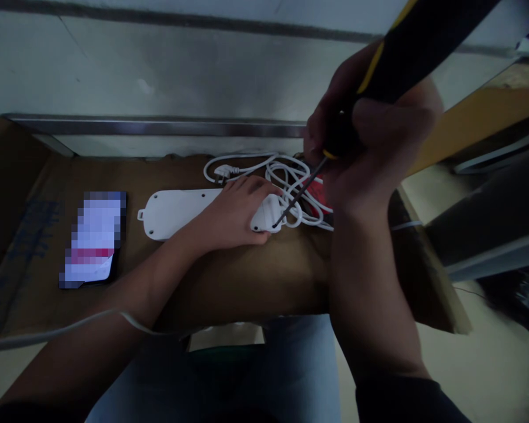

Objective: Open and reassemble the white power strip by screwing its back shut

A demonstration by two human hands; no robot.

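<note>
A white power strip lies face down on a sheet of brown cardboard. My left hand lies on its right half, fingers curled over the edge, holding it down. My right hand is closed round the black and yellow handle of a screwdriver. The thin shaft slants down to the left, and its tip rests on the strip's right end. The strip's white cable is coiled just behind, with the plug at the left of the coil.
A phone with a lit screen lies on the cardboard at the left. Something red shows under the coiled cable. A thin white cord crosses my left forearm. A metal rail and a pale wall stand behind. Boards lean at the right.
</note>
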